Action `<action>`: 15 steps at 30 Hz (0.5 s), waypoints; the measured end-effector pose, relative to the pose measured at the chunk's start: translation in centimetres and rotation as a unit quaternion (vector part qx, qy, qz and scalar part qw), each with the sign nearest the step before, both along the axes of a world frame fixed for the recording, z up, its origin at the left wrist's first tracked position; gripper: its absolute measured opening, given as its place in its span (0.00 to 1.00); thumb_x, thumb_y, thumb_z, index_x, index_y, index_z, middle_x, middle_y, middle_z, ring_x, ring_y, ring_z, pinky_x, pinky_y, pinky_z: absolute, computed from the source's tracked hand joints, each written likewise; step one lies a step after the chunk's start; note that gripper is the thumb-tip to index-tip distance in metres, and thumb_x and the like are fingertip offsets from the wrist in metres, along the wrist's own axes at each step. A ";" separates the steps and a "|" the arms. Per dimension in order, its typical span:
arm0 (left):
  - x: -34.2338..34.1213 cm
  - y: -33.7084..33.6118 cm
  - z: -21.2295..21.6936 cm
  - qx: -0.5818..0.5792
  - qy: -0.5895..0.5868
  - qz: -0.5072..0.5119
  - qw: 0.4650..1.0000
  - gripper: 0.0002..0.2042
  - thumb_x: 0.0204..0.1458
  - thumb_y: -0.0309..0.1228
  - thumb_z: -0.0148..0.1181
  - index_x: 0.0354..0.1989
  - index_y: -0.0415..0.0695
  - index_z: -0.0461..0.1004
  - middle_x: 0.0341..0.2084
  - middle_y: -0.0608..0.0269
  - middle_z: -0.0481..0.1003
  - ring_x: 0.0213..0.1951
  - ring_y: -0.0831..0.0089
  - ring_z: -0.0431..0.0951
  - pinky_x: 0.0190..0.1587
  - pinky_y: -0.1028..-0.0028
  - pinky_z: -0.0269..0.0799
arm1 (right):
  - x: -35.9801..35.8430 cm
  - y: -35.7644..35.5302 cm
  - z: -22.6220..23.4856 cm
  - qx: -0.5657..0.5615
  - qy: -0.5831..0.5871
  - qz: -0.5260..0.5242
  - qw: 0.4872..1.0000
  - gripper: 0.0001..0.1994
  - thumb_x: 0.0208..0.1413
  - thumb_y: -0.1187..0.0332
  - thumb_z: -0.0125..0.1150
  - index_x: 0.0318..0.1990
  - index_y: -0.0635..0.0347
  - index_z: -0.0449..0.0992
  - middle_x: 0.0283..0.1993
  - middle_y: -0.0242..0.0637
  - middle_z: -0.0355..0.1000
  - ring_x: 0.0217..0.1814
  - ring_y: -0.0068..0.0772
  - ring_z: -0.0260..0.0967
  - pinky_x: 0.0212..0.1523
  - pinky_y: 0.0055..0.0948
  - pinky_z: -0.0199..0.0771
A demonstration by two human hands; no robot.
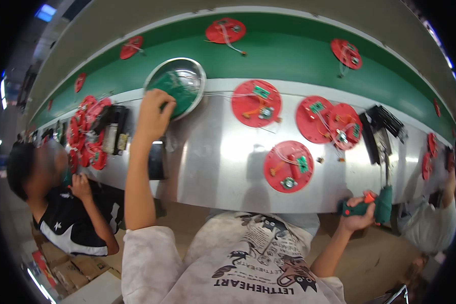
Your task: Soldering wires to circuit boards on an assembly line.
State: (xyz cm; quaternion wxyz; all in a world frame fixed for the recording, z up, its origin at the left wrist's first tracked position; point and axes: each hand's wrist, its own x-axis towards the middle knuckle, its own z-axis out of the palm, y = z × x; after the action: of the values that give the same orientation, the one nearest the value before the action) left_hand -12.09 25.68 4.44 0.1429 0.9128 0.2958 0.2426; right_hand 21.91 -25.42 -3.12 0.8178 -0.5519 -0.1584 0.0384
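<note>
Head view: one drill (384, 203) is gripped by right hand (358, 219); left hand (156, 109) at one bowl (192, 76), grip unclear; four red discs (290, 167) counted between.

shirt (202, 263): mottled off-white | printed: black cats (303, 281), dark lettering (253, 288) | sleeves (148, 261): short, pale | fingers (168, 105): bare

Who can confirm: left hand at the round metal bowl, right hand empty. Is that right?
Not quite: the right hand isn't empty; the head view shows it holding a green pistol-shaped tool with an orange part. The left hand is at the round metal bowl, as you said.
</note>
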 end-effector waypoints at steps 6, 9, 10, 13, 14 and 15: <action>5.7 -10.9 3.8 -0.014 -0.120 -0.043 0.992 0.06 0.56 0.18 0.61 0.42 0.37 0.78 0.35 0.52 0.79 0.35 0.55 0.80 0.38 0.66 0.75 | -2.2 2.2 2.3 -0.057 -0.027 0.031 0.997 0.23 0.65 0.57 0.55 0.53 0.73 0.69 0.44 0.48 0.72 0.20 0.29 0.68 0.20 0.29 0.70; 10.1 -20.2 3.6 -0.106 -0.174 -0.118 0.972 0.07 0.53 0.18 0.65 0.39 0.39 0.78 0.29 0.55 0.76 0.29 0.61 0.77 0.33 0.65 0.73 | -4.3 1.4 3.2 -0.133 -0.064 0.112 0.983 0.26 0.61 0.58 0.61 0.56 0.75 0.70 0.46 0.48 0.75 0.24 0.28 0.73 0.26 0.28 0.73; 10.9 -22.3 2.2 -0.164 -0.193 -0.105 0.961 0.07 0.53 0.19 0.66 0.39 0.38 0.78 0.28 0.55 0.75 0.29 0.60 0.76 0.32 0.64 0.72 | -4.9 1.3 3.7 -0.151 -0.080 0.149 0.974 0.26 0.61 0.60 0.62 0.57 0.76 0.71 0.47 0.47 0.76 0.26 0.27 0.74 0.28 0.28 0.75; 13.5 -25.6 -1.4 -0.143 -0.203 -0.074 0.966 0.07 0.51 0.19 0.66 0.38 0.37 0.77 0.29 0.55 0.76 0.30 0.58 0.76 0.33 0.63 0.72 | -5.5 1.1 5.5 -0.226 -0.060 0.216 0.948 0.20 0.49 0.71 0.68 0.49 0.73 0.78 0.37 0.43 0.79 0.32 0.30 0.77 0.34 0.31 0.76; 13.8 -25.9 -2.2 -0.146 -0.202 -0.073 0.966 0.07 0.51 0.19 0.66 0.38 0.37 0.77 0.29 0.55 0.76 0.30 0.58 0.76 0.33 0.63 0.72 | -5.4 0.8 5.1 -0.229 -0.058 0.217 0.947 0.20 0.49 0.71 0.68 0.49 0.73 0.78 0.37 0.43 0.79 0.32 0.30 0.77 0.34 0.31 0.76; 14.1 -26.1 -2.9 -0.106 -0.185 -0.070 0.974 0.07 0.50 0.19 0.66 0.37 0.37 0.77 0.29 0.55 0.76 0.30 0.57 0.76 0.34 0.63 0.72 | -5.4 0.4 4.3 -0.244 -0.078 0.225 0.940 0.17 0.47 0.72 0.68 0.46 0.72 0.79 0.37 0.45 0.78 0.31 0.33 0.76 0.34 0.31 0.76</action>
State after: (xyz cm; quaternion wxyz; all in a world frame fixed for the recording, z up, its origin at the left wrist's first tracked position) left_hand 2.03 -0.46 1.53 0.3081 0.8501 0.2237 0.3638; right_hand 16.54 -25.02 1.22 0.6129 -0.6860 -0.3276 0.2155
